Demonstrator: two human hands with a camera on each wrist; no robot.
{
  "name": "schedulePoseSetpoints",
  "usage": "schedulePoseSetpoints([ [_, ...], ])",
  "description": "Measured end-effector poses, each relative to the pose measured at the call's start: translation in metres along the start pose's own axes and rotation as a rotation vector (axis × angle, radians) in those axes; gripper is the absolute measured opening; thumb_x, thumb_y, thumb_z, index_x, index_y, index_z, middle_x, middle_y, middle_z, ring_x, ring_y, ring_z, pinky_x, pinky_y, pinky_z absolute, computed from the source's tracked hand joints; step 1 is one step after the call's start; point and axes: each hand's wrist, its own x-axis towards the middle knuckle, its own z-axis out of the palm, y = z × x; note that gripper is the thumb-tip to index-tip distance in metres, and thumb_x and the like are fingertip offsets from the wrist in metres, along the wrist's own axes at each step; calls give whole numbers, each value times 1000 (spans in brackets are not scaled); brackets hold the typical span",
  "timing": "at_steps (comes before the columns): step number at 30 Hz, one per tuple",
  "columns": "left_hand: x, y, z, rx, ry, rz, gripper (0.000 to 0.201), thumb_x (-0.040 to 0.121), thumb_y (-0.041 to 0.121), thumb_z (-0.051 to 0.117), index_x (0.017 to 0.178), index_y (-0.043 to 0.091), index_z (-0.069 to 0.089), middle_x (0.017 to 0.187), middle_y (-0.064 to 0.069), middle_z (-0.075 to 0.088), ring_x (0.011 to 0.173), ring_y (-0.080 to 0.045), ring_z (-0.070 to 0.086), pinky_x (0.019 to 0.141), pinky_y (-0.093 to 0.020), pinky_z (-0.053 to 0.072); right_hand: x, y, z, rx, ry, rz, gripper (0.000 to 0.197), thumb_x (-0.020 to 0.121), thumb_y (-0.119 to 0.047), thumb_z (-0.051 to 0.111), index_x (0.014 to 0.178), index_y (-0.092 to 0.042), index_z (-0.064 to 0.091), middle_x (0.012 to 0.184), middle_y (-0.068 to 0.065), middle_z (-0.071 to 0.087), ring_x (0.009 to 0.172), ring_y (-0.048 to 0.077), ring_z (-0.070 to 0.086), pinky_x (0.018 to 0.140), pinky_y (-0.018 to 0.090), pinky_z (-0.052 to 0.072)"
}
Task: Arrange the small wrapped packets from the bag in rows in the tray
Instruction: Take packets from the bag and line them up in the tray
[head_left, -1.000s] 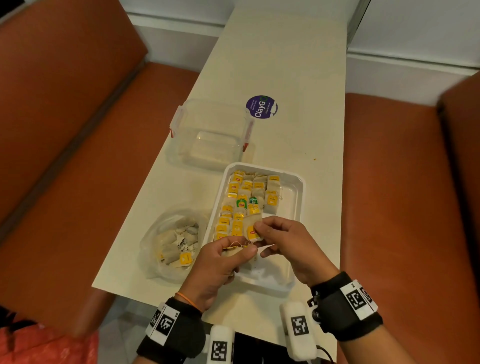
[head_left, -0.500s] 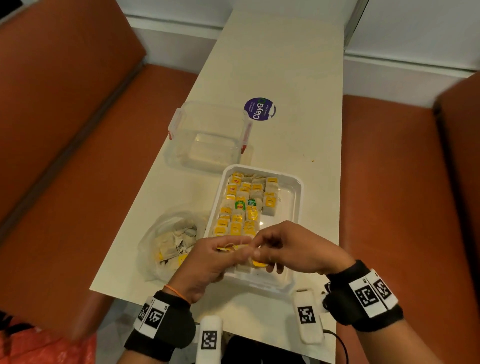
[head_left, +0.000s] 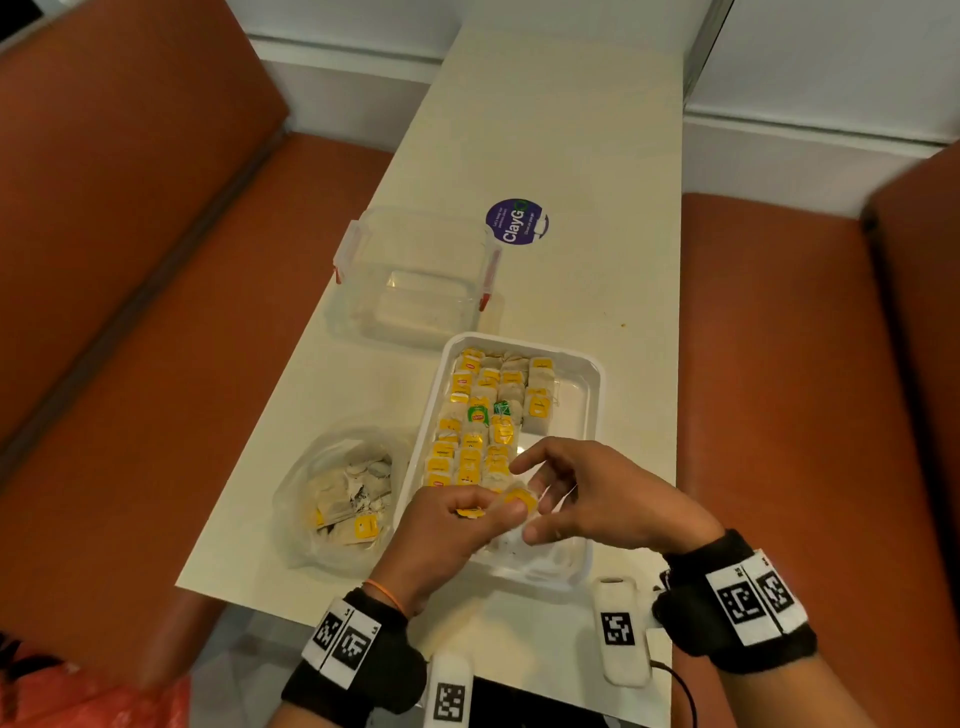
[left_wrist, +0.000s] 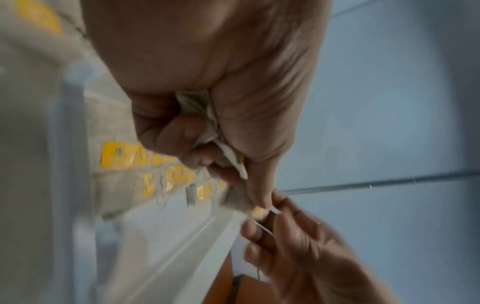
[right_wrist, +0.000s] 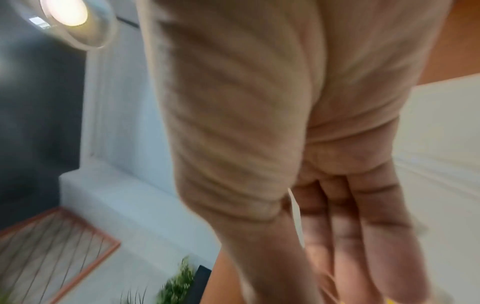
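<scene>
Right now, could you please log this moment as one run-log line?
left hand: pinches yellow-tagged paper packet | right hand: fingers relaxed beside it | white plastic tray: rows partly filled

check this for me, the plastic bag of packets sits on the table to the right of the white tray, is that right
Not quite. The head view shows the plastic bag of packets on the table to the left of the white tray, not the right. It does sit on the table beside the tray.

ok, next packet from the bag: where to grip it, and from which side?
Pinch the yellow-tagged packet by its flat paper edge, coming from above through the bag mouth, which gapes upward. It lies near the top of the heap, closest to the tray. Use the right hand; the left hand holds packets.
</scene>
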Motion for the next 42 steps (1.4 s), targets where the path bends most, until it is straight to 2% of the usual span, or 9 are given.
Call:
schedulePoseSetpoints([
  [5, 2, -3, 11, -69, 162, 45, 18, 89, 40, 80, 85, 23, 85, 75, 11, 75, 67, -2, 62, 62, -15, 47, 11, 22, 27, 553, 139, 22, 30, 84, -21, 86, 107, -5, 75, 102, 16, 76, 85, 18, 72, 81, 30, 60],
  [10, 10, -19, 8, 204, 175, 26, 15, 88, 45, 80, 86, 31, 84, 85, 26, 76, 82, 4, 69, 73, -14, 51, 30, 37, 43, 834, 301, 108, 26, 93, -20, 76, 109, 1, 72, 100, 14, 79, 91, 22, 75, 79, 30, 60],
  [16, 14, -33, 5, 307, 194, -22, 10, 88, 42, 80, 84, 33, 83, 85, 30, 75, 87, 12, 66, 79, -15, 50, 84, 52, 37, 402, 690, 235, 5, 99, -16, 67, 104, -17, 68, 97, 2, 72, 94, 24, 70, 85, 37, 58],
  [19, 15, -36, 4, 317, 191, -20, 11, 89, 43, 79, 84, 33, 83, 85, 33, 73, 88, 13, 66, 80, -16, 50, 104, 50, 35, 269, 707, 301, 19, 101, -5, 56, 117, -11, 63, 106, 0, 64, 98, 20, 61, 84, 27, 46],
  [24, 18, -36, 1, 291, 198, -14, 12, 89, 42, 79, 84, 33, 83, 86, 33, 73, 88, 11, 67, 83, -22, 53, 129, 62, 39, 220, 736, 391, 21, 100, -7, 57, 119, -6, 64, 120, 11, 68, 110, 29, 63, 85, 27, 44],
  [33, 25, -31, -2, 221, 190, -32, 8, 87, 43, 81, 88, 35, 81, 92, 31, 74, 91, 12, 66, 80, -17, 50, 142, 72, 46, 211, 858, 337, 20, 95, 4, 55, 109, -9, 58, 107, 7, 68, 91, 18, 64, 77, 28, 49],
  [36, 25, -28, -2, 103, 194, -68, 9, 88, 43, 81, 91, 35, 80, 98, 26, 76, 91, 5, 70, 85, -26, 57, 143, 72, 46, 185, 889, 309, 17, 95, -3, 64, 106, -11, 54, 111, 11, 65, 99, 26, 65, 86, 36, 54],
  [40, 25, -24, -5, -38, 116, -127, 15, 92, 30, 78, 107, 32, 75, 94, 13, 72, 63, 7, 60, 60, -17, 46, 129, 55, 42, 46, 844, 303, 18, 99, -23, 64, 112, -11, 58, 114, 9, 63, 104, 29, 63, 85, 37, 51],
  [42, 24, -23, -7, -30, 68, -138, 22, 93, 22, 75, 112, 33, 72, 95, 11, 71, 63, 2, 59, 61, -18, 45, 108, 36, 39, 28, 796, 216, 19, 99, -30, 65, 113, -18, 61, 112, 2, 64, 99, 21, 63, 82, 32, 50],
])
